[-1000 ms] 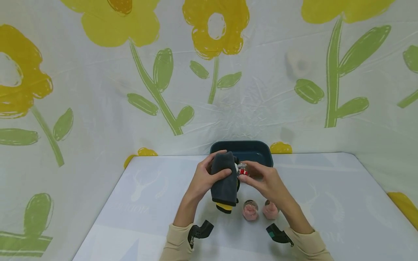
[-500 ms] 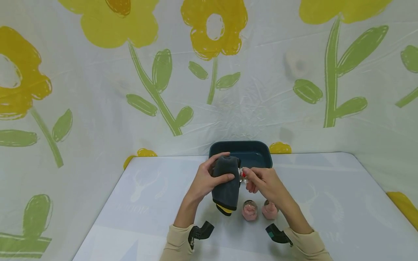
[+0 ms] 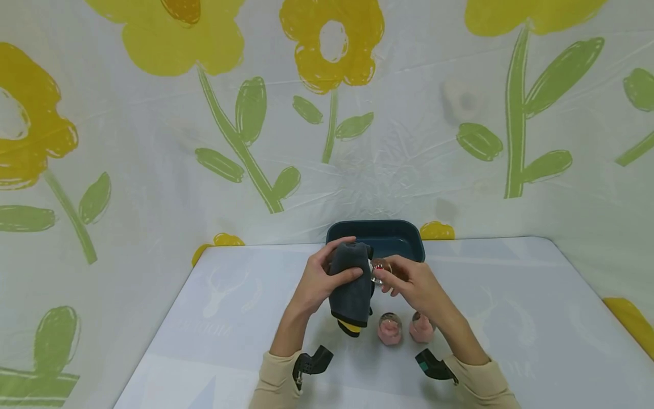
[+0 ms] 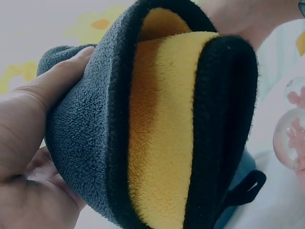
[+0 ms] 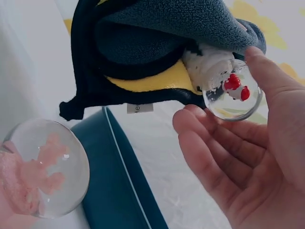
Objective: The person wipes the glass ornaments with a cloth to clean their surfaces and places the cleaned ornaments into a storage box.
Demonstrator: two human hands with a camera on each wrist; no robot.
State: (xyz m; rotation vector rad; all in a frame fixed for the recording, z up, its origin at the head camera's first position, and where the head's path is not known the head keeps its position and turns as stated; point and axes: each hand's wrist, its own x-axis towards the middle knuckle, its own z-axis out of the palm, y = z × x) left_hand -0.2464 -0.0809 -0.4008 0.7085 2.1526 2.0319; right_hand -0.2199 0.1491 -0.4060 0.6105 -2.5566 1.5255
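My left hand [image 3: 315, 279] grips a folded microfibre cloth [image 3: 350, 298], dark grey outside and yellow inside with black edging. In the left wrist view the cloth [image 4: 164, 124] bulges open in a fold, its thumb pressing the grey side. From the cloth, in the right wrist view, pokes a small snow globe [image 5: 232, 90] with a clear ball, red bits inside and a whitish base partly hidden by the fabric. The right hand [image 3: 420, 284] pinches the clear ball, thumb on top and fingers beneath. Both hands are above the table, in front of the tray.
Two snow globes with pink bases, a left one [image 3: 390, 330] and a right one [image 3: 421, 329], stand on the white table [image 3: 219, 341] below the hands. A dark blue rectangular tray [image 3: 388, 232] sits at the back edge, against a flower-printed curtain [image 3: 409, 142].
The right fingers shift around the ball: curled closer at half a second ago, now more spread with the thumb across it. The cloth dips and rises slightly in the left hand.
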